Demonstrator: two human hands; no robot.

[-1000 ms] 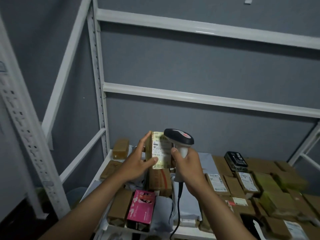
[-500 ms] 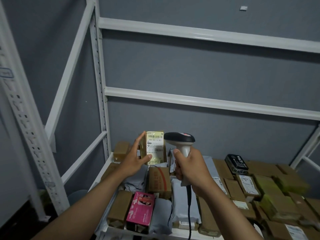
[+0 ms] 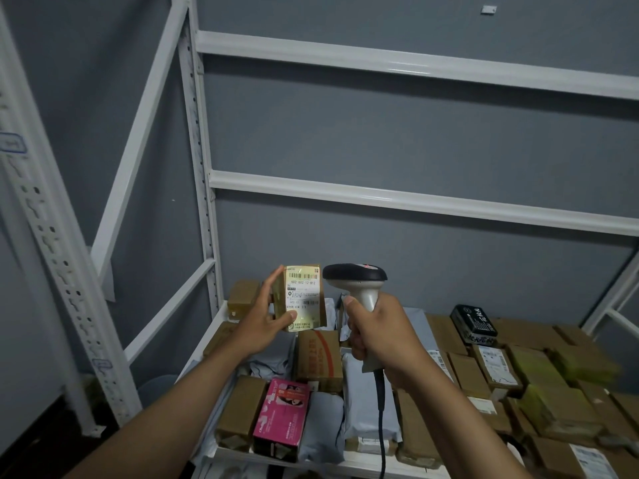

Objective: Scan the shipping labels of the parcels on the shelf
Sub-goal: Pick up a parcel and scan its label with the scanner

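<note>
While my left hand (image 3: 262, 326) holds the small parcel (image 3: 303, 298) upright above the shelf (image 3: 221, 316), thumb pressed across its lower front and fingers wrapped behind its left edge, its shipping label (image 3: 303, 288) now faces me squarely. A second ago the label was angled toward the right and partly covered by the scanner head; since then I have turned the parcel and drawn it a little left, so the barcode along the top and the printed number under it read clearly.

My right hand (image 3: 378, 335) stays closed tight round the grip of the scanner (image 3: 356, 280), index finger at the front of the handle, possibly on the trigger, though the view is too dim to be sure. The dark scanner head sits just right of the parcel, near it but not touching, and a small red light shows on top. Its cable (image 3: 381, 426) hangs down in front of the shelf edge.

Below my hands the shelf carries brown cartons, grey mailer bags and a pink box (image 3: 281, 414) near the front left. A black box (image 3: 474, 322) lies farther back to the right.
</note>
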